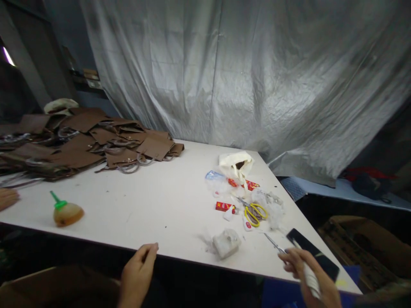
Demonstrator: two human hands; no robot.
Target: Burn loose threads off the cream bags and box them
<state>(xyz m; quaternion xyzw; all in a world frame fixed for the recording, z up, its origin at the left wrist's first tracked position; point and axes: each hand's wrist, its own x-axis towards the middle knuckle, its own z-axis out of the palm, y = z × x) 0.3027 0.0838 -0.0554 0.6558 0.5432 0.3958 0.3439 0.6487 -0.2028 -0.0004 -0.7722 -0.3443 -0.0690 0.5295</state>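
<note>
Just in front of the table's near edge is my left hand, its fingers curled together and nothing visible in them. My right hand, somewhat blurred, is closed around a slim white-handled tool at the near right corner. A thin pointed metal piece reaches out beyond the fingers; whether it belongs to that tool I cannot tell. Beside this hand lies a dark phone-like slab. To its left sits a whitish block or wad. Yellow-handled scissors rest farther back.
Brown bags with handles are heaped at the left of the white table. A green-capped bottle of amber liquid stands near another person's hand. Red packets, clear plastic and a cream cloth bag lie right.
</note>
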